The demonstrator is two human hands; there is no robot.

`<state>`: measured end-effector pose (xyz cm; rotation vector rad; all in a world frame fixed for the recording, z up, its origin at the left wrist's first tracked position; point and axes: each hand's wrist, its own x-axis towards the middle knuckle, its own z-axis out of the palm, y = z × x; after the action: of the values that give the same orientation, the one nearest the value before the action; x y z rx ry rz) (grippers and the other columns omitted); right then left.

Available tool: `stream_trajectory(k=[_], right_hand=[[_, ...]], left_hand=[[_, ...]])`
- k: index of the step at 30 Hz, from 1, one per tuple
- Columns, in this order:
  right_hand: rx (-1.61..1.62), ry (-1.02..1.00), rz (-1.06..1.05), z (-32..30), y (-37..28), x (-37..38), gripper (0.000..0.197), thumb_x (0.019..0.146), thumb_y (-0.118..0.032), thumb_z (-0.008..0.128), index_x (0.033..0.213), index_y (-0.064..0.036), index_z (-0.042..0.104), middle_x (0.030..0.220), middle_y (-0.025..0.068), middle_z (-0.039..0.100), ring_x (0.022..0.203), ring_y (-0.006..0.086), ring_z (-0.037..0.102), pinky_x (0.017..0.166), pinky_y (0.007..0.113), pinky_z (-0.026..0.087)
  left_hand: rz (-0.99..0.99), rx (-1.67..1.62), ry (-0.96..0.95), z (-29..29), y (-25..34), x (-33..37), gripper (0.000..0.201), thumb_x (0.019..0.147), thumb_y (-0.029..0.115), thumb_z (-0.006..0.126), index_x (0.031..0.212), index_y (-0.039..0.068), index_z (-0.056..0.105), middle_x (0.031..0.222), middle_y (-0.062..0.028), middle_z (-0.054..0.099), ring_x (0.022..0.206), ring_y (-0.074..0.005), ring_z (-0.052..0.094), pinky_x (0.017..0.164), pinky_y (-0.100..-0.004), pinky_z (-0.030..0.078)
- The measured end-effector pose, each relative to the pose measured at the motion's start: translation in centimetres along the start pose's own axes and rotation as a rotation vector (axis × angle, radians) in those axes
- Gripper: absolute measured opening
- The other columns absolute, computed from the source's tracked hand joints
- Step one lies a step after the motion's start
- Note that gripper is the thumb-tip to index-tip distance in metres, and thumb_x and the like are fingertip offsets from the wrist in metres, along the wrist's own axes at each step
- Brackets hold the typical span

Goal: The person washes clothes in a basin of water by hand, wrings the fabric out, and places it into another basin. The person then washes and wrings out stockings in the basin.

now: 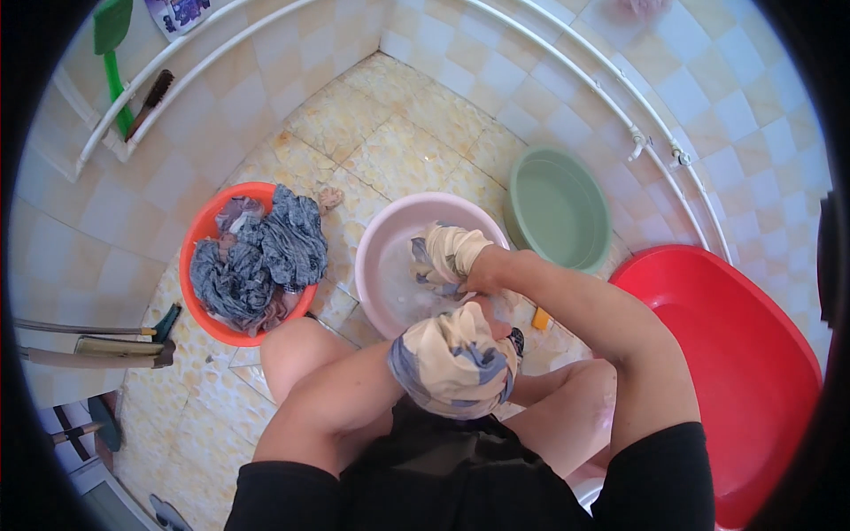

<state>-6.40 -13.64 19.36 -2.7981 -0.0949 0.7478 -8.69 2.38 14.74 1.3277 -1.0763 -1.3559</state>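
Note:
A cream cloth with grey-blue patches is stretched between both my hands over a pink basin that holds soapy water. My left hand is almost wholly wrapped in the near, bunched end of the cloth, above my knees. My right hand reaches in from the right and grips the far end of the cloth just over the water. Both hands are closed on the fabric.
An orange basin heaped with grey and blue laundry stands to the left on the tiled floor. An empty green basin leans behind the pink one. A large red tub is at the right. A brush and green handle hang on the left wall rail.

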Motion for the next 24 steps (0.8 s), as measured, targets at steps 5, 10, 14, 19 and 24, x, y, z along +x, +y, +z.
stream_trajectory(k=[5,10,14,19,24], right_hand=[[-0.043,-0.036,0.086,2.1,0.6,0.8,0.032,0.062,-0.026,0.074,0.089,-0.0104,0.064,0.089,0.0140,0.064,0.086,0.0263,0.063,0.072,0.034,0.049],[-0.011,-0.162,0.103,0.4,-1.8,-0.7,0.033,0.061,-0.031,0.074,0.086,-0.0123,0.066,0.092,0.0129,0.064,0.087,0.0260,0.062,0.075,0.035,0.048],[-0.168,-0.091,0.030,-0.2,-1.8,-2.5,0.039,0.060,-0.034,0.075,0.091,-0.0130,0.065,0.096,0.0089,0.064,0.092,0.0260,0.060,0.081,0.035,0.046],[0.435,0.153,0.592,-2.8,-3.2,-6.6,0.055,0.066,-0.032,0.069,0.113,-0.0063,0.056,0.107,0.0137,0.060,0.098,0.0272,0.057,0.084,0.033,0.044],[0.899,0.578,0.426,1.6,-0.8,-8.3,0.053,0.075,-0.025,0.063,0.117,0.0023,0.049,0.109,0.0166,0.058,0.102,0.0234,0.055,0.088,0.032,0.041]], left_hand=[[-0.071,-0.358,-0.123,-1.5,6.7,-1.8,0.016,0.087,0.019,0.055,0.101,0.012,0.059,0.095,-0.0029,0.059,0.095,-0.0107,0.052,0.084,-0.0266,0.042],[-0.044,-0.230,-0.190,-0.3,4.0,-0.4,0.023,0.087,0.025,0.055,0.103,0.010,0.058,0.096,-0.0036,0.059,0.094,-0.0120,0.053,0.082,-0.0273,0.042],[-0.042,-0.207,-0.183,-0.5,3.4,0.9,0.029,0.086,0.030,0.055,0.105,0.008,0.058,0.096,-0.0042,0.059,0.094,-0.0129,0.053,0.081,-0.0279,0.043],[-0.071,-0.273,-0.083,-2.7,6.0,0.7,0.036,0.086,0.035,0.054,0.107,0.006,0.057,0.097,-0.0049,0.059,0.093,-0.0142,0.054,0.079,-0.0286,0.043],[-0.161,-0.236,0.004,-3.7,6.3,2.6,0.044,0.086,0.041,0.053,0.110,0.004,0.057,0.098,-0.0056,0.059,0.093,-0.0154,0.055,0.078,-0.0293,0.043]])
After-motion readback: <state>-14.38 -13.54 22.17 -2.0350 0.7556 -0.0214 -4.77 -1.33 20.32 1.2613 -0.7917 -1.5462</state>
